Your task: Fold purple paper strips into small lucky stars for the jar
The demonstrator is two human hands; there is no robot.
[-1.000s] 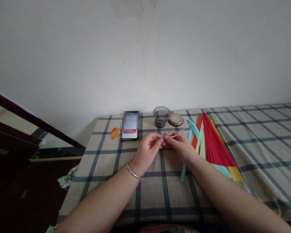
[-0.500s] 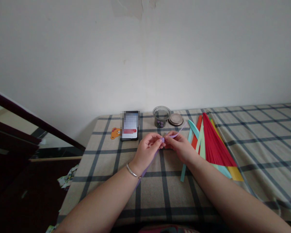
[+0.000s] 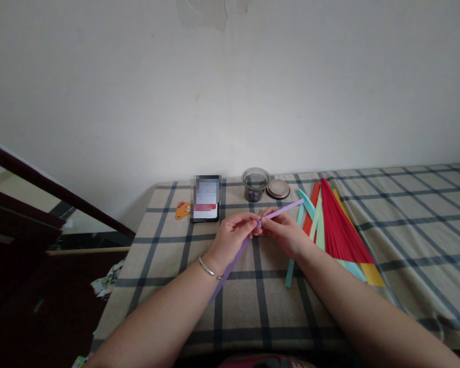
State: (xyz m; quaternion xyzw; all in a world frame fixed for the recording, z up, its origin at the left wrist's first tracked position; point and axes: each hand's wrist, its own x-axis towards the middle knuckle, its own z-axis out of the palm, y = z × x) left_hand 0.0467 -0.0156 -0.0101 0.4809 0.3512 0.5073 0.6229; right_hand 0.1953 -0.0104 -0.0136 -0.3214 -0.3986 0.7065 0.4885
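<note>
A purple paper strip (image 3: 281,210) is pinched between both hands above the checked cloth. My left hand (image 3: 235,232) is closed on it, thumb and fingertips at a small fold or loop whose exact shape is hidden. My right hand (image 3: 281,229) grips the strip just beside, fingertips almost touching the left ones. One end juts out up and right past my right hand; the long end hangs down under my left wrist, which wears a silver bangle (image 3: 208,268). Right of my right hand lie loose strips in light blue (image 3: 293,255), orange and pale green.
A phone (image 3: 207,199) stands at the back left by a bear-shaped cutout (image 3: 183,210). A clear cup (image 3: 255,185) with small purple pieces is beside its round lid (image 3: 278,189). Fanned red strips (image 3: 339,230) lie at right over yellow ones. The wall (image 3: 230,92) rises behind the table.
The short end of the purple strip has swung from a curve to a straighter line, pointing further right. The long end shows more below my left wrist. Both hands have barely moved.
</note>
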